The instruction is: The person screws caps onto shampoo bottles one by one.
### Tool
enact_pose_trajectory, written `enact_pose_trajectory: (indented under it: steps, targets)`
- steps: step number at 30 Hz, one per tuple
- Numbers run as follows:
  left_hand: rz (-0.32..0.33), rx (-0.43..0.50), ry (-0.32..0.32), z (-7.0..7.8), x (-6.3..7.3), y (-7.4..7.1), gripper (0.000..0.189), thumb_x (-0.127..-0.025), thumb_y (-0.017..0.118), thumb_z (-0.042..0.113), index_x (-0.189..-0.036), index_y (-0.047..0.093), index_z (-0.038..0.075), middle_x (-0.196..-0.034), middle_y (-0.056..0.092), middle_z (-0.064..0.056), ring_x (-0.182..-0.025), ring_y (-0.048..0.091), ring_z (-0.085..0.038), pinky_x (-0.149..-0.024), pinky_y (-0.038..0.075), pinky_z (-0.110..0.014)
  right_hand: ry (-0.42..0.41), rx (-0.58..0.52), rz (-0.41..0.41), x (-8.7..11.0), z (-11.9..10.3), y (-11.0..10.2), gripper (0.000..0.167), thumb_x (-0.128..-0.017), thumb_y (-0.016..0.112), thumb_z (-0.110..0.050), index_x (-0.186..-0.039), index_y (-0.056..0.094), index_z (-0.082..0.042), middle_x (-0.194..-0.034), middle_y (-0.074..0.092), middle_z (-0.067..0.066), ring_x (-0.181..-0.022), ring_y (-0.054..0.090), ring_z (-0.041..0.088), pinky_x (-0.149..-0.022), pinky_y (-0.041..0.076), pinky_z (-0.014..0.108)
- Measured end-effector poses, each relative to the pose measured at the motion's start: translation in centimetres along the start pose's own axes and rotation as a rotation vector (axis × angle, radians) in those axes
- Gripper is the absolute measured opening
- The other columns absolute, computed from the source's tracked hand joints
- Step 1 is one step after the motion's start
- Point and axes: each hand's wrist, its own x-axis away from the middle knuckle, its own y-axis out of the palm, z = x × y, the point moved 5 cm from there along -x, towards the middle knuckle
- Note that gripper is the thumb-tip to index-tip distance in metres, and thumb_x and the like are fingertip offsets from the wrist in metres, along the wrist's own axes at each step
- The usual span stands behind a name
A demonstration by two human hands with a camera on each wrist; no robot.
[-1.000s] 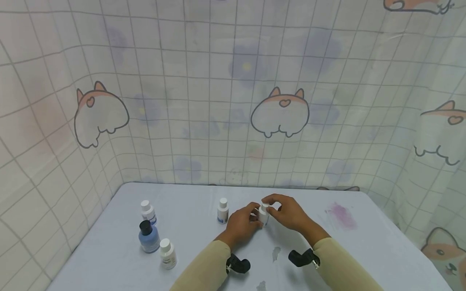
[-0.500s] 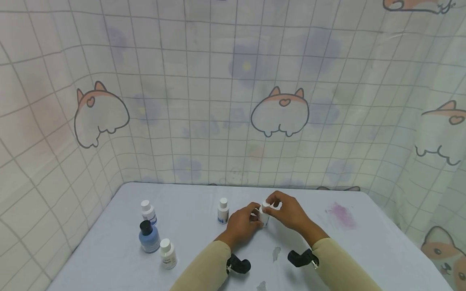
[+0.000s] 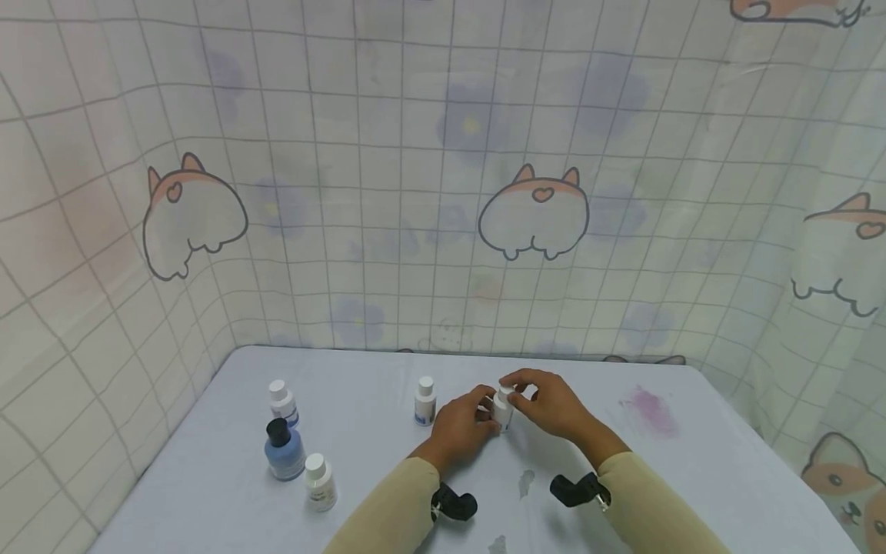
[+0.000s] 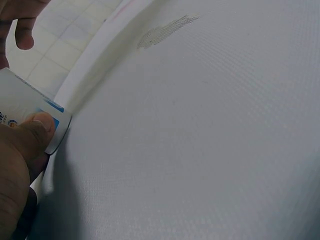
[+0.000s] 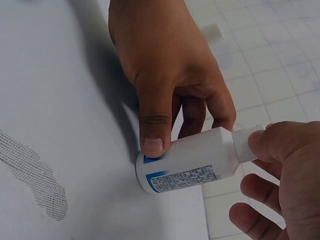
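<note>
A small white plastic bottle with a blue-marked label stands on the table between both hands. My left hand grips its lower body, with the thumb pressed on the label in the right wrist view. With thumb and fingers my right hand pinches the white cap at the bottle's top. The cap appears seated on the neck. In the left wrist view, the bottle is cut off by the frame edge, and part of the right hand hangs above it.
Another white bottle stands left of the left hand. Farther left are a blue bottle with a black cap and two white bottles, one behind it and one in front. A patterned curtain surrounds the white table.
The right hand's fingers shift slightly around the cap, rising and turning at half a second ago, then settling back over it. The left hand and the bottle stay in place.
</note>
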Motion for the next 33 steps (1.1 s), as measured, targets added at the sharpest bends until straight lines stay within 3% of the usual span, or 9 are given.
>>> enact_pose_trajectory:
  steps: [6, 22, 33]
  targets:
    - [0.004, -0.010, -0.002, -0.1, -0.1, -0.2, 0.048, -0.091, 0.080, 0.026, -0.133, 0.058, 0.027, -0.116, 0.068, 0.013, -0.104, 0.067, -0.004, -0.094, 0.054, -0.039, -0.009, 0.011, 0.000, -0.3, 0.0, 0.2, 0.021, -0.095, 0.074, -0.015, -0.117, 0.074, -0.017, -0.109, 0.071, -0.008, -0.098, 0.065, 0.023, -0.077, 0.053, 0.036]
    - [0.001, 0.003, 0.006, -0.6, 0.1, 0.1, 0.040, -0.091, 0.080, 0.027, -0.127, 0.061, 0.025, -0.116, 0.068, 0.012, -0.105, 0.067, -0.005, -0.095, 0.053, -0.039, 0.018, -0.011, 0.011, 0.0, 0.6, 0.5, 0.024, -0.094, 0.076, -0.016, -0.118, 0.073, -0.019, -0.110, 0.071, -0.008, -0.102, 0.064, 0.022, -0.080, 0.055, 0.037]
    - [-0.032, 0.051, 0.022, -0.2, 0.6, -0.1, 0.052, -0.092, 0.079, 0.018, -0.137, 0.053, 0.019, -0.125, 0.069, 0.004, -0.113, 0.066, -0.007, -0.101, 0.051, -0.036, 0.039, -0.030, 0.013, 0.4, 1.1, 0.6, 0.028, -0.096, 0.075, -0.017, -0.123, 0.071, -0.020, -0.110, 0.070, -0.006, -0.104, 0.065, 0.021, -0.082, 0.056, 0.036]
